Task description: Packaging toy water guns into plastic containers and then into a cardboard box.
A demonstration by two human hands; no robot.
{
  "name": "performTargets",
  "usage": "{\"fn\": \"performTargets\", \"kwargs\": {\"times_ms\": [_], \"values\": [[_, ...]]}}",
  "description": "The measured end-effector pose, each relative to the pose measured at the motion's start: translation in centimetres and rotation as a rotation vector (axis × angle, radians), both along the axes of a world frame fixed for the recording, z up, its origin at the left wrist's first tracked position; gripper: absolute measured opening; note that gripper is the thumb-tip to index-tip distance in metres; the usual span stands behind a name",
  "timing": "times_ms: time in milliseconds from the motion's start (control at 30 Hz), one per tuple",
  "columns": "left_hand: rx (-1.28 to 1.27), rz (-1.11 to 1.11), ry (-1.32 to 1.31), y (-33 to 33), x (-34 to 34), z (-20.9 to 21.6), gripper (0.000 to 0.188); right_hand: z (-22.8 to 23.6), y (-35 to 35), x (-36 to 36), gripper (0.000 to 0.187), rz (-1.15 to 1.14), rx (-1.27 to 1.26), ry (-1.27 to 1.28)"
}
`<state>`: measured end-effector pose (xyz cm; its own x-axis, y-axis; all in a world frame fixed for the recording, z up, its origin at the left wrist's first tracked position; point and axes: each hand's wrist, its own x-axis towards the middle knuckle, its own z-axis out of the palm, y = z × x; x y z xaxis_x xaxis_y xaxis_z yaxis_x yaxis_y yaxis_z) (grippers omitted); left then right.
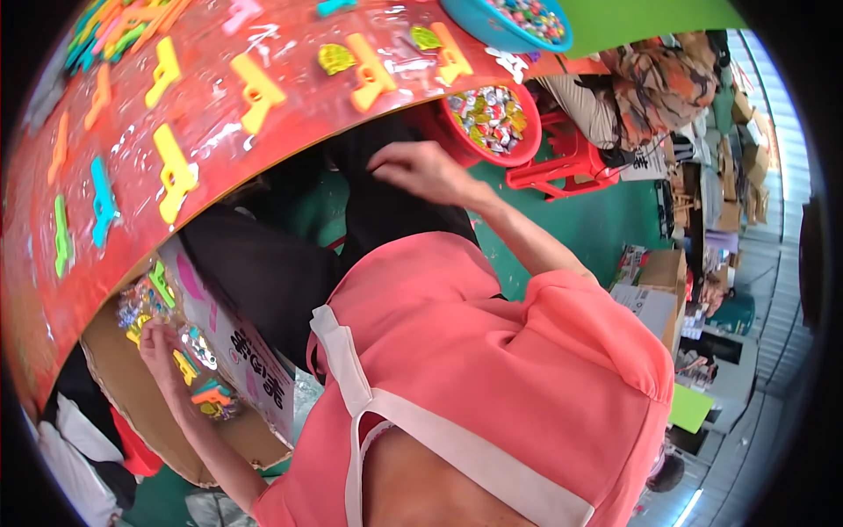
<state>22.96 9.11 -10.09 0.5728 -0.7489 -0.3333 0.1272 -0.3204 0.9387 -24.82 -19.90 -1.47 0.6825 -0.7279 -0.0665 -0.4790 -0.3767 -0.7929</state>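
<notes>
Some toy guns [183, 367] sit in carton [114, 373], others left on table [206, 145]; right hand [423, 172] loosely curled, can't tell left hand [158, 347] fingers.

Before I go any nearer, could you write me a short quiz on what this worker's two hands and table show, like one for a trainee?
1. Which hand is in the open cardboard box?
2. True or false: the right hand is over the person's dark trousers.
3. What colour is the bowl standing on the red table?
a) yellow
b) blue
c) black

Key:
1. The left hand.
2. True.
3. b) blue.
</notes>
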Motion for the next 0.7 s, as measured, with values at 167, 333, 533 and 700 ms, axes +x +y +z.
{"fn": "performTargets", "kwargs": {"times_ms": [167, 333, 533, 700], "values": [[0.209, -0.566, 0.046, -8.4, -10.7, 7.6, 0.012, -10.2, -8.1, -20.4, 0.037, -0.646, -0.327, 0.296], [0.100, -0.849, 0.123, -16.7, -20.4, 8.1, 0.021, -17.8, -12.3, -32.1, 0.091, -0.903, -0.329, 0.555], [0.092, -0.973, 0.153, -23.4, -28.7, 8.5, 0.024, -19.4, -14.3, -26.5, 0.102, -1.122, -0.107, 0.513], [0.038, -1.006, 0.321, -28.3, -34.9, 6.4, 0.024, -21.1, -14.7, -30.2, 0.056, -1.122, -0.186, 0.270]]}}
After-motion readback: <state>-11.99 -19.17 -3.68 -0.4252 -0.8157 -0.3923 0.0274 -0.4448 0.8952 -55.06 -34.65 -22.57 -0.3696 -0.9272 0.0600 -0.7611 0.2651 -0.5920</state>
